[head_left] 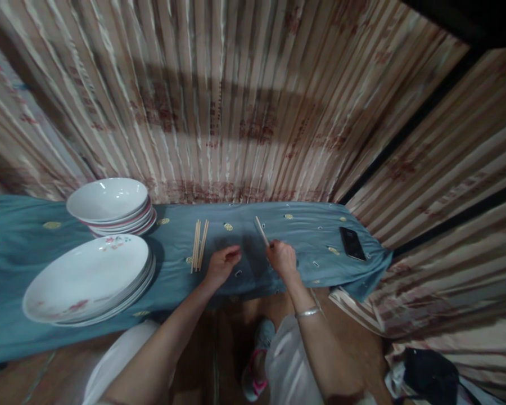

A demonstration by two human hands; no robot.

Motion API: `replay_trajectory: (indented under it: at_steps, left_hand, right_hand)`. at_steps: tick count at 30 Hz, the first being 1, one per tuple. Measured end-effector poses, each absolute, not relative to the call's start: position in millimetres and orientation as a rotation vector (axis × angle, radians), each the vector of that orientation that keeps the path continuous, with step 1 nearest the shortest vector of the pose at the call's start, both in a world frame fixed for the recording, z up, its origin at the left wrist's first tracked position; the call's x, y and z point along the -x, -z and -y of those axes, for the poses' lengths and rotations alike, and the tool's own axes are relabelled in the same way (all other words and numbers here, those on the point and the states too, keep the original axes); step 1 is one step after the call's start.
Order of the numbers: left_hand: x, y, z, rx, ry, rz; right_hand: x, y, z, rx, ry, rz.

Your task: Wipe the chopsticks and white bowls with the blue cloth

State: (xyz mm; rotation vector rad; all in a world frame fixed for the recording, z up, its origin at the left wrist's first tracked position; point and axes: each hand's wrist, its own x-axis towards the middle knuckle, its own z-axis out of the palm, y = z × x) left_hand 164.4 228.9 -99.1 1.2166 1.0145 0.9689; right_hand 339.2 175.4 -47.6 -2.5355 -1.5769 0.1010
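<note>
Slender, straight chopstick [261, 230] in right-hand fingers [272, 248], rumpled cloth [310, 233] beneath

Small, character-like print runs down a pleated floral curtain [236, 101], too blurred to read; no text is legible.

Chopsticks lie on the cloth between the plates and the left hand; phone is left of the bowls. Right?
Not quite: the head view shows the phone at the right end of the cloth, not left of the bowls. The chopsticks do lie between the plates and left hand.
</note>
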Motion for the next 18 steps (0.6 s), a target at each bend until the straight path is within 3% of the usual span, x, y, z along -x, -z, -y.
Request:
replay_trajectory:
  at_steps: [18]
  left_hand:
    - [-89.7, 93.4, -242.1, -2.047, -0.884, -1.251]
  right_hand:
    - [-419.9, 60.4, -245.1, 2.778, -0.014, 1.515]
